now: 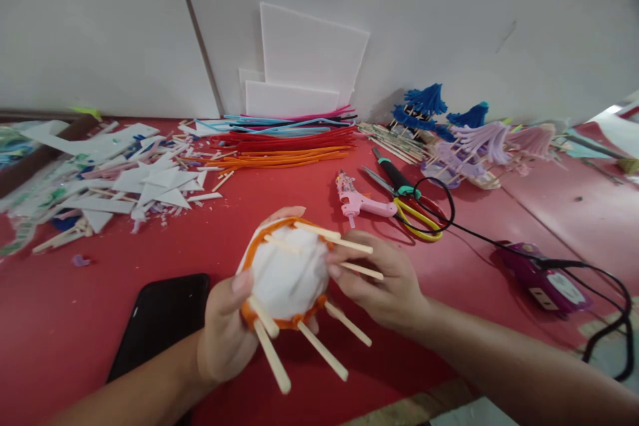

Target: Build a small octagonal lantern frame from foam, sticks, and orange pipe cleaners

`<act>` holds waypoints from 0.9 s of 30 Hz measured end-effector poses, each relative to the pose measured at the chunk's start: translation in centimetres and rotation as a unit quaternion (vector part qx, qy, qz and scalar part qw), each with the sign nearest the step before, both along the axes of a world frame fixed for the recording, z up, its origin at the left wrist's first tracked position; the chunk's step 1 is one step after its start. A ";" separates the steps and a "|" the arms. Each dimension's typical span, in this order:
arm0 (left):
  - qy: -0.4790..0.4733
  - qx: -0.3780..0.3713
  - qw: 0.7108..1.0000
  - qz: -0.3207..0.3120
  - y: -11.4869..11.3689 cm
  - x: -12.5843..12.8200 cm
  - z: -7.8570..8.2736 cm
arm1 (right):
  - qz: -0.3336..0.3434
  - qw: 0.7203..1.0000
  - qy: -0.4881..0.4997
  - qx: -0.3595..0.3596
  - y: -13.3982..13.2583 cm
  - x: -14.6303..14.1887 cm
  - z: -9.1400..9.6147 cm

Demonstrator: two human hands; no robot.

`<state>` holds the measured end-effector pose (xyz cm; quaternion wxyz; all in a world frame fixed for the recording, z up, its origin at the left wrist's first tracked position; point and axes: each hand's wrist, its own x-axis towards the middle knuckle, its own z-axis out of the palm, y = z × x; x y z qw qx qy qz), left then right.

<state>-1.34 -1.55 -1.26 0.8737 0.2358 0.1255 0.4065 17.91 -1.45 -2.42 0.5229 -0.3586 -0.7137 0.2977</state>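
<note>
A round white piece [287, 273] edged with orange pipe cleaner [254, 247] is held over the table's front. Several pale wooden sticks [323, 351] stick out from its rim toward me. My left hand [232, 319] grips the left side of the piece, thumb on the rim and fingers underneath. At the right rim, my right hand [379, 279] pinches one wooden stick [362, 271] between thumb and fingers, where it meets the orange edge. The exact contact there is partly hidden by the fingers.
A pink glue gun [367, 204], scissors [422, 219] and pliers [397, 173] lie beyond my right hand. A black phone [160, 319] is at left. White scraps [154, 180], pipe cleaners [289, 140], small blue and purple models [474, 143] and a purple power strip [544, 279] surround the work.
</note>
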 end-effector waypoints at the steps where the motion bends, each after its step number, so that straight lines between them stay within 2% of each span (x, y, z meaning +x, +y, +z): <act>1: 0.004 0.024 1.000 0.003 0.2 0.2 0.1 | 0.023 0.999 -0.029 0.024 0.3 0.3 0.0; 5: 0.034 0.083 0.996 0.003 1.0 1.1 0.4 | 0.117 0.987 -0.095 0.052 1.4 1.6 0.0; 9: 0.059 0.092 0.994 0.000 1.1 1.5 0.6 | 0.142 0.980 -0.120 0.072 1.8 2.2 0.1; 19: 0.059 0.083 0.995 -0.006 1.2 1.5 0.4 | 0.131 0.976 -0.158 0.070 1.5 2.5 0.6; 27: 0.060 0.078 0.995 -0.009 1.1 1.1 -0.1 | 0.092 0.981 -0.148 0.088 1.3 2.3 1.0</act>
